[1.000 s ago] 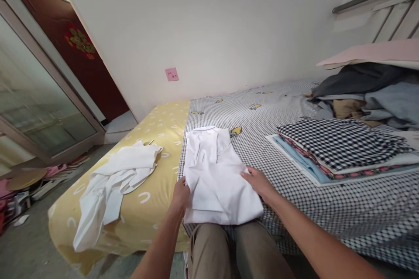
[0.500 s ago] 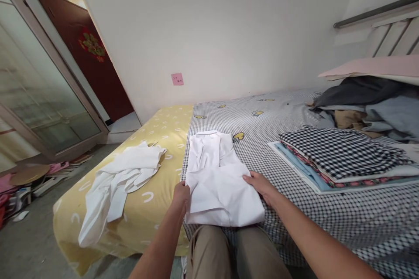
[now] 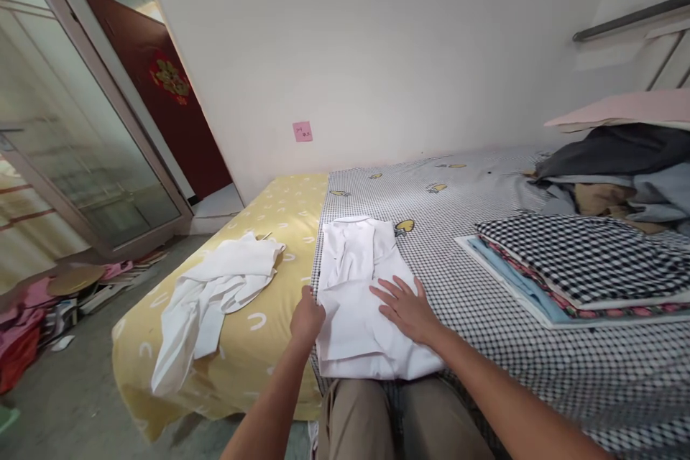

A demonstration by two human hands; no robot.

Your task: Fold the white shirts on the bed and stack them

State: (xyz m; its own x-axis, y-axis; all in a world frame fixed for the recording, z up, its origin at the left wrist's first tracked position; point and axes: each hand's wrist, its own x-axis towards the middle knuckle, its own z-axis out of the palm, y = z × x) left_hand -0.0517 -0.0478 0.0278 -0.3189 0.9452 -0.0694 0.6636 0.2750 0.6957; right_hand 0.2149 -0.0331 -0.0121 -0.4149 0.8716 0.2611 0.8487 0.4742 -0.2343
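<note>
A white shirt (image 3: 350, 323) lies partly folded on the bed in front of my knees. Its collar end points to the wall, and the near part is turned up over the body. My left hand (image 3: 308, 318) is closed on the left edge of the fold, its fingertips partly hidden. Flat on the right side of the folded part rests my right hand (image 3: 405, 307), fingers spread. Another white garment (image 3: 215, 280) lies loosely crumpled on the yellow cover to the left.
A stack of folded clothes topped by a checked cloth (image 3: 582, 259) lies on the right. Behind it is a heap of dark and grey clothes (image 3: 619, 158). The checked sheet (image 3: 442, 230) meets a yellow cover (image 3: 291, 208). Clutter (image 3: 59, 302) covers part of the floor at left.
My right hand has let go of the shirt's right edge and moved inward, now lying flat on the fabric. My left hand stays at the left edge. The view has shifted slightly left.
</note>
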